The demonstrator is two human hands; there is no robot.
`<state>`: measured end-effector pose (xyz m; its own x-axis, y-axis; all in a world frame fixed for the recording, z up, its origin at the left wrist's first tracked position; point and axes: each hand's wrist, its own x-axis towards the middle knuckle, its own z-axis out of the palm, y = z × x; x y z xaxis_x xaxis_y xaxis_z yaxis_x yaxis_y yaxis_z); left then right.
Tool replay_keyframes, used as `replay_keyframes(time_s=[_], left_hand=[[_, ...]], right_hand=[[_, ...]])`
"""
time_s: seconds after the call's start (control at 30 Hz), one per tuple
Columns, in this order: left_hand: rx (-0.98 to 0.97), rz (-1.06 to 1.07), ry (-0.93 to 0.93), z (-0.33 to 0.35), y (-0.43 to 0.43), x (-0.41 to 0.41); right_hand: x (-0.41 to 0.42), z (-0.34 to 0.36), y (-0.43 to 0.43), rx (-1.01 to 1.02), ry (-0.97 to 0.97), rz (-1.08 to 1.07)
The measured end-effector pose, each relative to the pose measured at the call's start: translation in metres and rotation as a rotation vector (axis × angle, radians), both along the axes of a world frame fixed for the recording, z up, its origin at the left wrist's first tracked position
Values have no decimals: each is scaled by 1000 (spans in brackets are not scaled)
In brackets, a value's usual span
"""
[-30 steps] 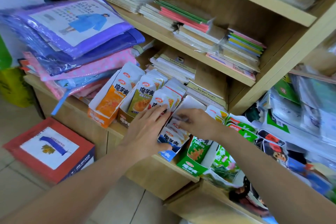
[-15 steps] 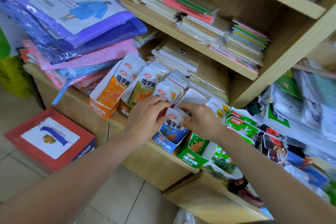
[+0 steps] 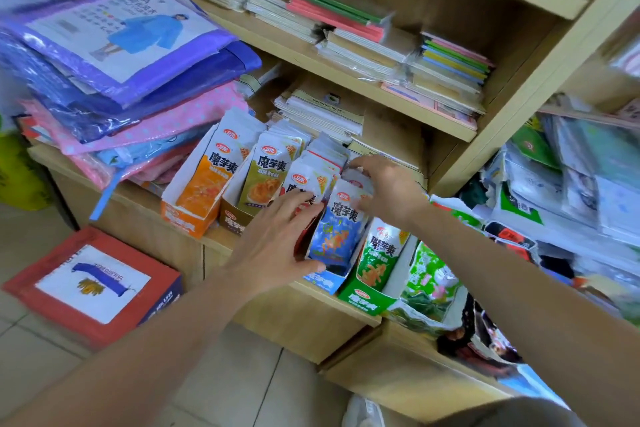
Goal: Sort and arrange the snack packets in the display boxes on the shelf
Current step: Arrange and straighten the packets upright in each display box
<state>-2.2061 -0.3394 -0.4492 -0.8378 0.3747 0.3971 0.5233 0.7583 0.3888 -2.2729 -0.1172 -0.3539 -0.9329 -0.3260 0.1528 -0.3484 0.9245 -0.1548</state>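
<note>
- Two hands now flank the blue packet point(image 3: 341, 229). A second ago it lay low among the others; now it stands upright, face forward, in the blue box point(image 3: 320, 279) on the shelf point(image 3: 135, 196).
- Left hand point(image 3: 273, 246) has slid from the packet tops to the side; its grip is apart, fingers straight, pressing the stack.
- Right hand point(image 3: 391, 191): its grip curls over the packet's top edge.
- Judging by this, the blue row is nearly settled.

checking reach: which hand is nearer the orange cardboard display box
Left. The left hand lies two boxes right of the orange cardboard display box; the right hand is farther right, gripping blue foil packets.
</note>
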Motion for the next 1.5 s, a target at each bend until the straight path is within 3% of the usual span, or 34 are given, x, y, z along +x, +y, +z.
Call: replay_keyframes(time_s=[0.1,0.2,0.43,0.7,0.8,0.87,1.03,1.13,1.3,1.5], left_hand=[[-28,35,24,-1,3,1],[19,45,49,-2,9,1],[-153,-29,46,-11,9,-1],[-291,49,-31,6,22,-4],[-344,48,-58,12,25,-6],[-329,33,-71,11,24,-6],[-231,14,-30,10,21,0],[-142,45,26,17,29,5],[-30,-8,118,27,52,18],[-44,-258,73,39,91,38]], right_hand=[[12,-14,3,108,115,29],[14,-18,10,93,180,-47],[-5,-4,20,43,-55,-161],[-21,10,19,353,-234,-137],[-24,19,22,296,-320,-106],[-18,25,27,145,-332,-94],[26,24,46,-247,-70,-115],[63,14,62,-347,115,-144],[107,-7,85,-363,320,-215],[121,-21,120,-163,190,-280]])
